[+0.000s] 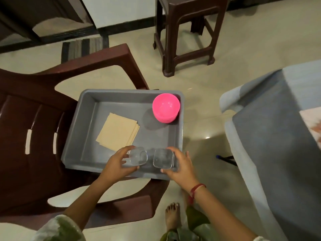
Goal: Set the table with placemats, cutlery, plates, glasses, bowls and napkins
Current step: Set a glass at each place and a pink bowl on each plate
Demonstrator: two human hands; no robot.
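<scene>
A grey plastic tub (90,108) rests on the seat of a brown plastic chair (27,105). Inside it lie a small stack of beige napkins (117,131) and stacked pink bowls (165,107) in the far right corner. Two clear square glasses stand side by side at the tub's near edge. My left hand (118,164) grips the left glass (138,156). My right hand (180,165) grips the right glass (163,158). Both glasses are upright.
The table (271,136) with a blue-grey cloth stands to the right, and a patterned placemat (312,124) shows at its right edge. A dark brown stool (184,32) stands on the tiled floor behind. My bare foot (172,214) is below.
</scene>
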